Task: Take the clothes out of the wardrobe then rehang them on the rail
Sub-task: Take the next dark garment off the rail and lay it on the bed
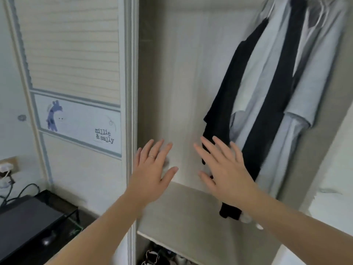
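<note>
The open wardrobe (172,73) fills the middle and right of the view. At its upper right hang several clothes: a black garment (227,92), pale grey-blue garments (305,88) and another dark one (273,96) between them. The rail itself is out of view above. My left hand (150,169), with a ring on one finger, is held out flat with fingers spread in front of the wardrobe's back panel. My right hand (223,169) is also spread and empty, just left of the black garment's lower end and overlapping it. Neither hand holds anything.
A sliding door (76,73) with slats and a cartoon panel stands at the left. A wooden shelf (181,217) runs below my hands, with shoes (158,257) beneath it. A black table (28,222), cables and a wall socket (7,167) lie at the lower left.
</note>
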Demonstrator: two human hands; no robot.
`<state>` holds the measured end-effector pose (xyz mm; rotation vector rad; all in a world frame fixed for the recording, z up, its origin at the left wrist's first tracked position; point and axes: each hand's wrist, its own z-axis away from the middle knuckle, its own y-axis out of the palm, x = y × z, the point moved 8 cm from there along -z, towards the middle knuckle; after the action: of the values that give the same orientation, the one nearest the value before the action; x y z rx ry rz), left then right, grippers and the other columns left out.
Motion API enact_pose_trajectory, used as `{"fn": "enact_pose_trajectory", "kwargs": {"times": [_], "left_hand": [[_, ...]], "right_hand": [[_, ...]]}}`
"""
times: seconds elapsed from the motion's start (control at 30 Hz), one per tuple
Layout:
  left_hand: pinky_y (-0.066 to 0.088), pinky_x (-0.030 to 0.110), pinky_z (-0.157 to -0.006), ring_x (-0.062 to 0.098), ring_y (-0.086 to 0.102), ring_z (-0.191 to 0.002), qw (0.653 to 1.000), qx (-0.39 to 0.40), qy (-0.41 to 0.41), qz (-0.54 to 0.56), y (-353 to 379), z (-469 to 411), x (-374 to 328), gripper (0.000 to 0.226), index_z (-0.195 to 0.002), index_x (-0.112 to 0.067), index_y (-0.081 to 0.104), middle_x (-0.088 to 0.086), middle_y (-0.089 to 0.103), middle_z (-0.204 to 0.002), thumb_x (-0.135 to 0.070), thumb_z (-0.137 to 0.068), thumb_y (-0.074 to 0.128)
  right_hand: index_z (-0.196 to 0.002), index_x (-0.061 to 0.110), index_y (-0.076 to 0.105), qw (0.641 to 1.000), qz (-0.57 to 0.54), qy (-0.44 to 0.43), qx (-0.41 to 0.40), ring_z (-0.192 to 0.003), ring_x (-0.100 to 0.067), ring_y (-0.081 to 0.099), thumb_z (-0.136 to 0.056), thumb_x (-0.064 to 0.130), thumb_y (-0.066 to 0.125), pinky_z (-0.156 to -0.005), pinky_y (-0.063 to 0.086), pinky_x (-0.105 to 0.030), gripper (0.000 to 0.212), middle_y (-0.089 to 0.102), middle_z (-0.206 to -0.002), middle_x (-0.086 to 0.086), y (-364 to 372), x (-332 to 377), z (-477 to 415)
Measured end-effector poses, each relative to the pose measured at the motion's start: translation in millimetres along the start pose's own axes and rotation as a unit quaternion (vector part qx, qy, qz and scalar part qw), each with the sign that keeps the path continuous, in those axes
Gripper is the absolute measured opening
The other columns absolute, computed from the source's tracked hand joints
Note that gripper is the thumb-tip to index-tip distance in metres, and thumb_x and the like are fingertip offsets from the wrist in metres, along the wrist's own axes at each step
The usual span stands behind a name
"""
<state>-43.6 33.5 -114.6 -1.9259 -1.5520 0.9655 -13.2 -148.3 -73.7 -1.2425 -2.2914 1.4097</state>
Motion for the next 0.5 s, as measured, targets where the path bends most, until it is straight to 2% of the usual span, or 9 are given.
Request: {"fn": "enact_pose_trajectory", "kwargs": {"times": [0.2, 0.33, 0.5], "left_hand": [[0.003, 0.045, -0.122, 0.020, 0.003, -0.152, 0.995, -0.052, 0.085, 0.017, -13.7, -129.3, -35.7, 0.065, -0.156, -0.032, 0.019, -0.005, 0.013, -0.165, -0.061, -0.098, 0.027], [0.013, 0.048, -0.122, 0.020, 0.006, -0.152, 0.986, -0.083, 0.141, 0.040, -18.9, -209.0, -59.0, 0.069, -0.155, -0.031, 0.023, -0.005, 0.017, -0.164, -0.065, -0.095, 0.020], [0.003, 0.037, -0.123, 0.015, -0.001, -0.151, 0.975, -0.087, 0.179, 0.102, -17.2, -307.2, -83.9, 0.075, -0.156, -0.037, 0.013, -0.010, 0.011, -0.165, -0.071, -0.089, 0.013]], "right_hand": [[-0.151, 0.026, 0.033, 0.992, 0.082, 0.037, -0.085, -0.148, -0.024, 0.022, -0.095, 0.053, 0.035, -0.117, 0.017, -0.055, 0.062, 0.028, -0.159, 0.002, -70.2, -65.7, -61.1], [-0.149, 0.026, 0.037, 0.978, 0.137, 0.060, -0.143, -0.146, -0.025, 0.027, -0.095, 0.053, 0.033, -0.115, 0.022, -0.055, 0.061, 0.033, -0.157, 0.003, -117.1, -102.0, -102.1], [-0.146, 0.027, 0.039, 0.957, 0.202, 0.095, -0.186, -0.143, -0.024, 0.031, -0.092, 0.052, 0.035, -0.113, 0.024, -0.056, 0.061, 0.038, -0.153, 0.005, -165.2, -146.5, -159.2]]}}
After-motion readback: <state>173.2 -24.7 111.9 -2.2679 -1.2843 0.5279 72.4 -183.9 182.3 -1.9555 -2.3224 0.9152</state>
